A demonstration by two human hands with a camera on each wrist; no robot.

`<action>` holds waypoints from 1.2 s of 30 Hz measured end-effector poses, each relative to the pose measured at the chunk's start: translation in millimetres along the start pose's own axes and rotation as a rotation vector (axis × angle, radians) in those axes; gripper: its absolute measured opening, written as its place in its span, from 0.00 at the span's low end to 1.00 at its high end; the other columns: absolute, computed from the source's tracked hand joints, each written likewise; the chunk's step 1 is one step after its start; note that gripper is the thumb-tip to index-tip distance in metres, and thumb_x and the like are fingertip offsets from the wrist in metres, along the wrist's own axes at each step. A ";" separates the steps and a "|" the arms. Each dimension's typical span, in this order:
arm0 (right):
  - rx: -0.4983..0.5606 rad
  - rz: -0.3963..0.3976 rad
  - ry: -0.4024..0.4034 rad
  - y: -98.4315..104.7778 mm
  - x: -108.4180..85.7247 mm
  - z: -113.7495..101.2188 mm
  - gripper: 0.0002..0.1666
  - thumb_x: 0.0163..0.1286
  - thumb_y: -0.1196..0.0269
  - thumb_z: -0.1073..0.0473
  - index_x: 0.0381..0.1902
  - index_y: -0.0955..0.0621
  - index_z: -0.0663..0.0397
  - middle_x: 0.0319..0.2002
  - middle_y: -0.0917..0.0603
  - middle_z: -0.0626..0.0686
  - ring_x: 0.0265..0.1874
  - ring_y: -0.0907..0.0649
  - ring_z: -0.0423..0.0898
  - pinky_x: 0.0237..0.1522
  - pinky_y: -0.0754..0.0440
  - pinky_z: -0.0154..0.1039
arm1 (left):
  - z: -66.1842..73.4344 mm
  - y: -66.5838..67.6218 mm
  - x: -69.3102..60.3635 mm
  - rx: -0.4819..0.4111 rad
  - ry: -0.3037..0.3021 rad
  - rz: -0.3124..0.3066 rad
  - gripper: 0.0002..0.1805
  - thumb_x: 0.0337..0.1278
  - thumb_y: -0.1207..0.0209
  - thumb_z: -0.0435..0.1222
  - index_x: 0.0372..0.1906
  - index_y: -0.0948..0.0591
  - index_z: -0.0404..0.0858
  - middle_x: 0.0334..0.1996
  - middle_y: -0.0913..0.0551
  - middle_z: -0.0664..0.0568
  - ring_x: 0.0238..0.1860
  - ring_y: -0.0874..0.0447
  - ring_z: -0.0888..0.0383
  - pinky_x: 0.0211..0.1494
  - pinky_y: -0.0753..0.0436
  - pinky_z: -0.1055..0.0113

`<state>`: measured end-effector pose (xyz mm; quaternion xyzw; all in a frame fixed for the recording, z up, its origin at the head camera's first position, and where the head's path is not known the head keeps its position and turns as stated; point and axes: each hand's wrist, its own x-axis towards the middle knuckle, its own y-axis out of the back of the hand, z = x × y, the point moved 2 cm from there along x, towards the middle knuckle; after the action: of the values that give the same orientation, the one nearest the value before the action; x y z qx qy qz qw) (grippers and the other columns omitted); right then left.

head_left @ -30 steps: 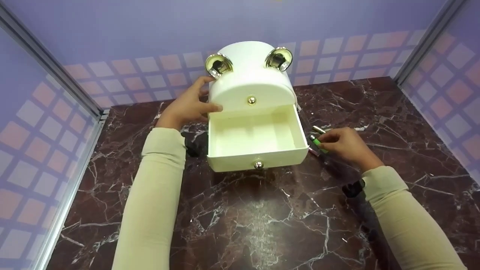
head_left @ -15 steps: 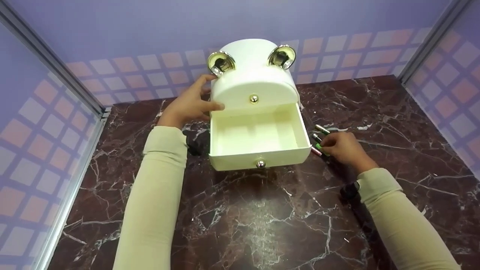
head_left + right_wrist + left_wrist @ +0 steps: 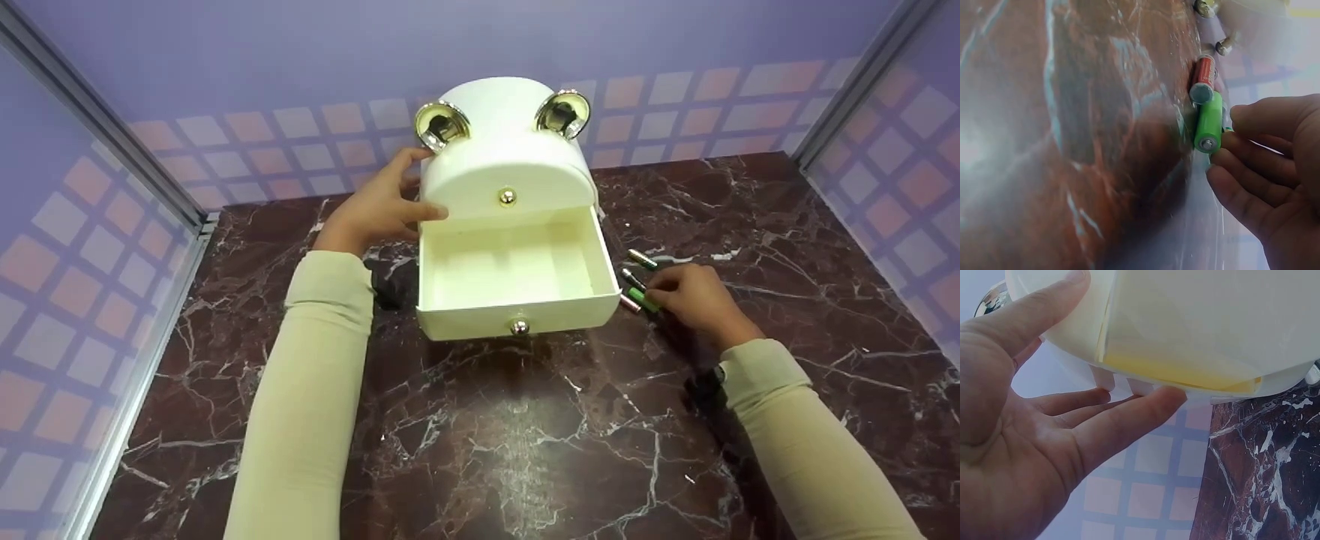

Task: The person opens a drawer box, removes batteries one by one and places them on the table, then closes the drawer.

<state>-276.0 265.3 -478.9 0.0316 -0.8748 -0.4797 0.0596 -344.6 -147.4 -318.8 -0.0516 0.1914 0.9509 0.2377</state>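
A white frog-shaped drawer box point(image 3: 510, 161) stands at the back of the marble table, with gold eyes and its lower drawer point(image 3: 517, 319) pulled out. My left hand point(image 3: 379, 206) rests on the box's left side, thumb on the front, fingers straight along the side in the left wrist view. Right of the drawer lie several batteries: a green battery point(image 3: 1209, 124), a red battery point(image 3: 1203, 79), pinkish from above, and a gold-green battery point(image 3: 643, 259). Among them, my right hand point(image 3: 694, 296) pinches the near end of a dark battery point(image 3: 633, 278), largely hidden in the right wrist view.
The dark red marble tabletop point(image 3: 517, 465) spreads in front of the box. A purple tiled back wall point(image 3: 315, 135) rises close behind it, with side walls left and right. The upper compartment is closed, with a gold knob point(image 3: 508, 196).
My right fingers have let go of the green battery and shifted to the dark one beside it. The green battery now lies among the others. My left hand stays on the box.
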 end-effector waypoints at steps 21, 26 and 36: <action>0.030 0.244 0.140 20.6 -19.4 -55.5 0.04 0.61 0.33 0.62 0.31 0.13 0.56 0.28 0.13 0.54 0.26 0.20 0.46 0.29 0.23 0.38 | 1.0 2.9 -4.0 0.013 0.013 0.016 0.45 0.54 0.35 0.28 0.72 0.46 0.53 0.74 0.40 0.46 0.56 0.21 0.44 0.50 0.14 0.49; 0.105 0.452 0.233 26.7 -36.9 -82.6 0.02 0.59 0.33 0.64 0.29 0.15 0.58 0.28 0.16 0.52 0.26 0.21 0.41 0.29 0.24 0.24 | 1.9 2.2 -5.3 0.029 0.019 0.012 0.46 0.55 0.35 0.29 0.73 0.46 0.53 0.74 0.41 0.46 0.54 0.20 0.45 0.44 0.12 0.55; 0.156 0.686 0.648 16.7 -75.1 -137.2 0.08 0.50 0.32 0.70 0.31 0.15 0.61 0.34 0.14 0.56 0.33 0.16 0.50 0.48 0.22 0.18 | 3.3 0.4 -5.3 0.026 0.029 0.002 0.45 0.56 0.36 0.29 0.73 0.46 0.55 0.75 0.42 0.47 0.56 0.21 0.42 0.53 0.16 0.47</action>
<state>-183.0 168.2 -397.3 -0.1065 -0.8046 -0.3306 0.4817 -340.1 -148.8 -314.6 -0.0622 0.2074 0.9477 0.2346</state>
